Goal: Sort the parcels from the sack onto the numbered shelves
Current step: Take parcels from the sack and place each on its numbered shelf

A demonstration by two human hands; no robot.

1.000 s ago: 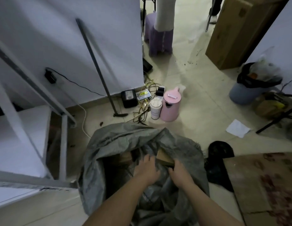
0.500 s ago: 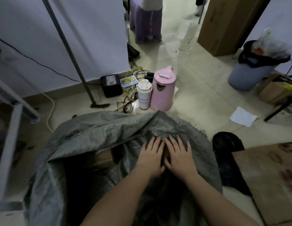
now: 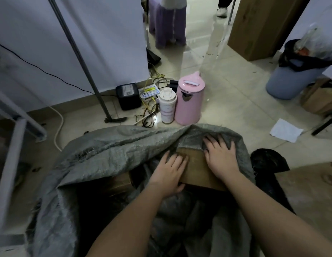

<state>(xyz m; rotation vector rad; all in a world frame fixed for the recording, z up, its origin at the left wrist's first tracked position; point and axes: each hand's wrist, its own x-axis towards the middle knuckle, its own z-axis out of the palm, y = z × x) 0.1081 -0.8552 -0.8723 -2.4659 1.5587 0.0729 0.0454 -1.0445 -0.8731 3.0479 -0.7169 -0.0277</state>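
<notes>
— What are the fingers doing?
— The left hand [image 3: 169, 173] lies on the near left edge of a brown cardboard parcel [image 3: 195, 169], fingers spread on top, thumb tucked under the near side, so it grips the box. The right hand [image 3: 220, 156] grips its far right part, fingers spread and bent over the edge.
— Where is the parcel?
— In the mouth of the grey woven sack [image 3: 106, 158], right of centre. A second box [image 3: 120, 182] sits deeper, to the left.
— Beyond the sack?
— A pink kettle [image 3: 189, 102] beside a white tumbler [image 3: 167, 106], on the floor just past it.
</notes>
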